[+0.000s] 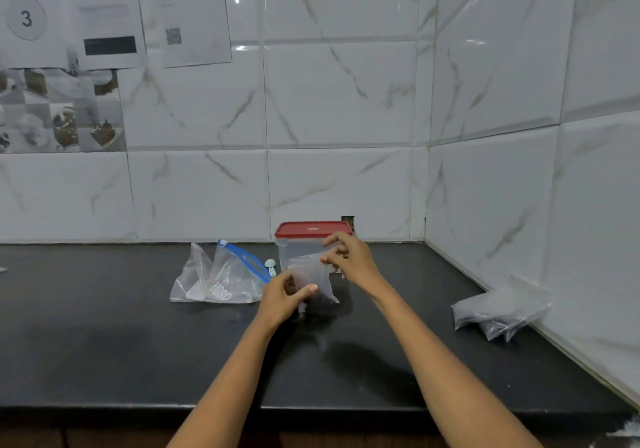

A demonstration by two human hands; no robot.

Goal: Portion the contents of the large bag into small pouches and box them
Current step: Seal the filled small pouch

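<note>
A small clear pouch (pixel 313 276) with dark contents is held upright above the black counter (pixel 104 343). My left hand (pixel 284 297) grips its lower left side. At the pouch's top right edge, my right hand (pixel 349 257) pinches the opening. Behind them stands a clear box (pixel 294 247) with a red lid (pixel 311 229) on it. The large zip bag (pixel 221 279) with a blue slider strip lies crumpled and nearly empty to the left. A small pale blue scoop (pixel 270 267) lies between the bag and the box.
Several filled pouches (pixel 498 312) are piled at the right against the tiled side wall. Tiled walls close the counter at the back and right. Printed sheets hang on the wall at the upper left. The counter's front edge runs across the bottom.
</note>
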